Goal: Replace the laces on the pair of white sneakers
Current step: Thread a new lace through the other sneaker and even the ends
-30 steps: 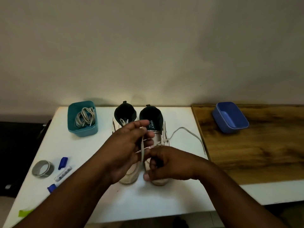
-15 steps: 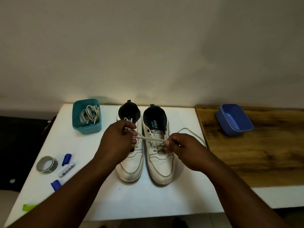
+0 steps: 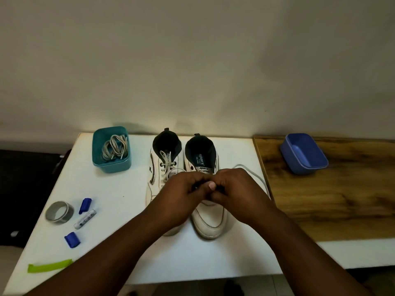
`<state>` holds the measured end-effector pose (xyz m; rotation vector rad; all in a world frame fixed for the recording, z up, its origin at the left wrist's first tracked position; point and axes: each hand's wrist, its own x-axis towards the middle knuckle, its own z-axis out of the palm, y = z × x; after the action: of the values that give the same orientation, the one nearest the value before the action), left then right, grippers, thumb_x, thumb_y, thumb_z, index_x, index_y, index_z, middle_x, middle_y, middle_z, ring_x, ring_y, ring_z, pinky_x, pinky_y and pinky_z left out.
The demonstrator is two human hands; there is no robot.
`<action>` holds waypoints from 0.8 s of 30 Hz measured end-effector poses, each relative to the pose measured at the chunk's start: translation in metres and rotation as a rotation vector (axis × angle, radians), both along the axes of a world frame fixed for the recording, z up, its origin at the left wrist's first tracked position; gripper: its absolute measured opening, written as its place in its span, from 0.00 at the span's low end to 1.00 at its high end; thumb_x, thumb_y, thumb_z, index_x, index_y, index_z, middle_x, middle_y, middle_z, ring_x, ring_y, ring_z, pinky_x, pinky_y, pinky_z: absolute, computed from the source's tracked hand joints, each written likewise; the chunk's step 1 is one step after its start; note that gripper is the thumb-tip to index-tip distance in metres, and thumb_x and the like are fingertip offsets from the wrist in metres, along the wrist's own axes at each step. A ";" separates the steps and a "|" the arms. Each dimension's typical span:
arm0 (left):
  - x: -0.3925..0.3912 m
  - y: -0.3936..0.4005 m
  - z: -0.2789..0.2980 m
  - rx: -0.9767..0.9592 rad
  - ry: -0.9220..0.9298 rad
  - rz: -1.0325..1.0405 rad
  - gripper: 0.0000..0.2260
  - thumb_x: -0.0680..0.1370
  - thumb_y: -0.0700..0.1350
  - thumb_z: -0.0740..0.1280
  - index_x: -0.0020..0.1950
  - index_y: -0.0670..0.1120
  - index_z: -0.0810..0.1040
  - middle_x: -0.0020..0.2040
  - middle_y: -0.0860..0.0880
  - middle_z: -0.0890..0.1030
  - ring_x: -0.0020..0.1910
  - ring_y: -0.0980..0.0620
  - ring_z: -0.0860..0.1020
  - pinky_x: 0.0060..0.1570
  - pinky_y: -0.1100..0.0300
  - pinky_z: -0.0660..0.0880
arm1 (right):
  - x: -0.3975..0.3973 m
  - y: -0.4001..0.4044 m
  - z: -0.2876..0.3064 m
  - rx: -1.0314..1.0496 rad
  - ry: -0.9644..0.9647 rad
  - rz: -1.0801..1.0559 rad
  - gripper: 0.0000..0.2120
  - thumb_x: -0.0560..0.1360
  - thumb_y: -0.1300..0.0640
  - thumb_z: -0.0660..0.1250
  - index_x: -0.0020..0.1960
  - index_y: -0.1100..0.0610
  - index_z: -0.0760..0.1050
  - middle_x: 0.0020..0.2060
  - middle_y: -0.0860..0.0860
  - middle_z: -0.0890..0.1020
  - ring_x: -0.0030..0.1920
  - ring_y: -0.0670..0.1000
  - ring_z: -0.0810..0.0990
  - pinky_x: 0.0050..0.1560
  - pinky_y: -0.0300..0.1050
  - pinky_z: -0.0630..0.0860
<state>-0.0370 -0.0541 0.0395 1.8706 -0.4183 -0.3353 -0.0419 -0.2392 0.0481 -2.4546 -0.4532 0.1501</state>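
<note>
Two white sneakers stand side by side on the white table, toes toward me. The left sneaker (image 3: 159, 174) is laced near its top. Over the lace area of the right sneaker (image 3: 210, 221) my left hand (image 3: 181, 197) and my right hand (image 3: 237, 193) meet, fingers curled and touching each other. The lace between them is hidden by the fingers. A loose end of the white lace (image 3: 254, 174) trails out to the right of my right hand. A teal tub (image 3: 111, 165) at the back left holds a bundle of grey laces (image 3: 115, 147).
An empty blue tub (image 3: 304, 153) sits on the wooden surface (image 3: 342, 199) to the right. At the left of the white table (image 3: 106, 199) lie a grey tape roll (image 3: 59, 212), a white marker (image 3: 85, 218), two blue caps (image 3: 72, 239) and a green strip (image 3: 50, 265).
My hands were apart half a second ago, stretching a lace across both sneakers. They have come together over the right sneaker and the stretched lace is out of sight.
</note>
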 end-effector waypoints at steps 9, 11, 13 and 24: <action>0.012 0.013 -0.011 0.240 0.097 0.136 0.05 0.74 0.51 0.77 0.40 0.52 0.87 0.34 0.57 0.84 0.37 0.58 0.81 0.43 0.54 0.77 | -0.005 0.001 -0.009 0.151 0.279 -0.029 0.04 0.79 0.55 0.71 0.47 0.49 0.84 0.38 0.46 0.84 0.40 0.46 0.82 0.44 0.50 0.80; 0.014 0.015 -0.015 0.313 0.069 0.158 0.06 0.75 0.52 0.77 0.39 0.53 0.86 0.32 0.59 0.82 0.33 0.61 0.78 0.38 0.58 0.73 | -0.002 -0.002 -0.010 0.207 0.323 -0.082 0.05 0.80 0.55 0.71 0.49 0.49 0.86 0.39 0.47 0.86 0.41 0.45 0.84 0.43 0.44 0.81; 0.015 0.016 -0.016 0.267 0.107 0.111 0.05 0.76 0.50 0.75 0.40 0.55 0.86 0.36 0.54 0.84 0.37 0.57 0.81 0.42 0.56 0.75 | 0.001 -0.004 -0.009 0.265 0.322 -0.135 0.06 0.79 0.55 0.71 0.47 0.49 0.86 0.38 0.47 0.86 0.40 0.45 0.84 0.42 0.41 0.78; 0.013 -0.002 -0.021 0.358 -0.257 0.267 0.04 0.79 0.49 0.70 0.52 0.56 0.84 0.44 0.59 0.83 0.41 0.62 0.78 0.41 0.68 0.70 | 0.007 -0.007 -0.025 0.200 0.070 -0.571 0.10 0.72 0.47 0.79 0.45 0.49 0.78 0.38 0.46 0.81 0.37 0.44 0.79 0.39 0.41 0.75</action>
<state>-0.0239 -0.0557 0.0183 2.3013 -0.2871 0.0155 -0.0353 -0.2457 0.0234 -2.2720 0.2582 -0.0481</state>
